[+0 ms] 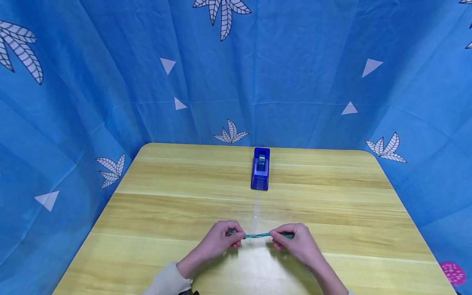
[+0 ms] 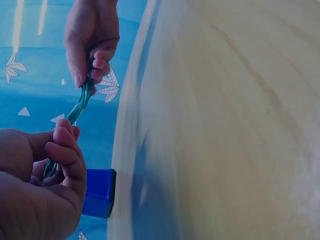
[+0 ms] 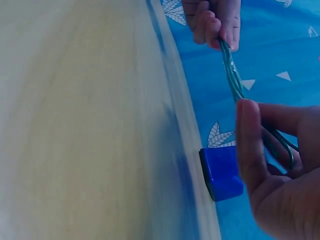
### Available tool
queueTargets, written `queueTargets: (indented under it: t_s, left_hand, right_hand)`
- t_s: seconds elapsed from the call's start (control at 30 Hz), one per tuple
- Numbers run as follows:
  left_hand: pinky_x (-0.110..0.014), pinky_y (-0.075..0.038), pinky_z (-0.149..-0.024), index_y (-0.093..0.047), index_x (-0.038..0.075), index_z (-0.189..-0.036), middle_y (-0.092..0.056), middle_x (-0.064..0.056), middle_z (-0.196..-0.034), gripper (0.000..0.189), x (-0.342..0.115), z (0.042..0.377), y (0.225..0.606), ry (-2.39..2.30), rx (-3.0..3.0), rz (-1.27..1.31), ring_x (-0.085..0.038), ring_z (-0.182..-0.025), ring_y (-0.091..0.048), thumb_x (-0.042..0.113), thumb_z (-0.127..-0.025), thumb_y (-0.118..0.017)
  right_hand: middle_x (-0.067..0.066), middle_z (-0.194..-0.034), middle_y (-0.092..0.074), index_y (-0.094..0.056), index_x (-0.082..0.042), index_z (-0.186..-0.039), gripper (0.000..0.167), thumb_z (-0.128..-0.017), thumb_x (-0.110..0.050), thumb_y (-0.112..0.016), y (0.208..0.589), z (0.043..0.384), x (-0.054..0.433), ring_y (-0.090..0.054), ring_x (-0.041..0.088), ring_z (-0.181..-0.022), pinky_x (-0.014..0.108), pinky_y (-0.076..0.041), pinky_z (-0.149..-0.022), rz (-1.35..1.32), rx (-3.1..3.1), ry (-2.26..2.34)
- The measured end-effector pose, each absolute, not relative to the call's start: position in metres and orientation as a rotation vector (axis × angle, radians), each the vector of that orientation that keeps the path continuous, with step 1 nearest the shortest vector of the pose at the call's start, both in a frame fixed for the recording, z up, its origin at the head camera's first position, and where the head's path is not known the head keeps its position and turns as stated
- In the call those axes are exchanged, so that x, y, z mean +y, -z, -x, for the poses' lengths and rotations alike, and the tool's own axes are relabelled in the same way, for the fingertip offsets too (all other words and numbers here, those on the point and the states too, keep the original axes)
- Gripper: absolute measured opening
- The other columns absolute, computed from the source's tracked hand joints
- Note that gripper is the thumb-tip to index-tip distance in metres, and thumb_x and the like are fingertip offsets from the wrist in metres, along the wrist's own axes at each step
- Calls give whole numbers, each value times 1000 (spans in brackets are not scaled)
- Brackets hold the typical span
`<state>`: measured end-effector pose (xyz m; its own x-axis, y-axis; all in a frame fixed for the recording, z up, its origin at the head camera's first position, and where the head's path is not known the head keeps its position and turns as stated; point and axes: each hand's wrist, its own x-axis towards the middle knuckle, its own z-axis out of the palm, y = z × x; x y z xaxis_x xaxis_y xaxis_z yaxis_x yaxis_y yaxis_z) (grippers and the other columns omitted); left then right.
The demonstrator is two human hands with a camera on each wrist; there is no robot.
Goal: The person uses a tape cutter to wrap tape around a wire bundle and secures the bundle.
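A bundle of thin green wires (image 1: 258,235) stretches sideways between both hands, close over the front part of the table. Its left part is pinched between thumb and fingers of my left hand (image 1: 224,237). Farther right, my right hand (image 1: 294,242) pinches it the same way, and loose strand ends (image 3: 286,145) run past the fingers into the palm. A shiny whitish patch shows on the wires (image 2: 75,111) between the hands in the left wrist view.
A blue tape dispenser (image 1: 260,169) with a small roll stands at the table's back edge, beyond the hands. The wood-grain table (image 1: 166,205) has rounded back corners. A blue patterned curtain (image 1: 295,73) hangs behind it and along both sides.
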<state>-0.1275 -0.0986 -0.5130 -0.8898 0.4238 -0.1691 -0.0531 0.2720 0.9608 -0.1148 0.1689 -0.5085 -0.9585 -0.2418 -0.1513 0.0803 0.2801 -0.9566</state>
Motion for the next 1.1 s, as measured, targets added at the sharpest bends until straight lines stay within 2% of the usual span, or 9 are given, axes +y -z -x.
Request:
queueTargets:
  t_s: [0.17,0.37,0.5,0.83,0.93,1.1]
  left_hand:
    - [-20,-54,-60,-73,1,-92,-71,-6,-75,17,-99,128,515,-1593,2267,-414,-12,-68,-66,16,-99,-70]
    - [-22,-55,-62,-74,3,-91,-73,-9,-77,18,-100,127,515,-1556,2321,-471,-17,-69,-68,18,-99,-70]
    - [-25,-57,-63,-75,3,-90,-73,-9,-78,17,-100,127,514,-1547,2333,-485,-18,-70,-69,17,-99,-70]
    - [-18,-50,-55,-75,3,-89,-74,-9,-80,16,-99,126,512,-1562,2289,-447,-15,-64,-63,16,-97,-73]
    - [-20,-52,-56,-77,4,-97,-75,-11,-83,10,-99,127,511,-1588,2227,-381,-15,-65,-64,13,-97,-73]
    - [-18,-52,-58,-75,-2,-106,-72,-6,-80,14,-99,129,511,-1655,2051,-280,-11,-67,-62,9,-99,-68]
  right_hand:
    - [19,-88,-73,-70,15,-111,32,-98,-15,-71,507,115,172,-70,14,-72,29,-63,-69,145,2043,1794]
    - [12,-89,-74,-66,16,-119,38,-104,-20,-63,506,117,174,-70,11,-74,28,-63,-73,116,1855,1834]
    - [11,-90,-74,-64,16,-122,36,-105,-15,-61,506,120,175,-69,11,-75,26,-63,-73,123,1815,1824]
    - [11,-87,-76,-67,19,-116,28,-97,-1,-68,511,120,172,-71,10,-72,23,-62,-70,49,1880,1917]
    - [15,-88,-76,-68,18,-114,26,-95,0,-69,510,119,171,-71,12,-72,24,-62,-70,34,1919,1926]
    - [26,-93,-75,-70,16,-113,25,-95,-1,-71,508,118,170,-71,11,-71,25,-63,-70,79,1990,1922]
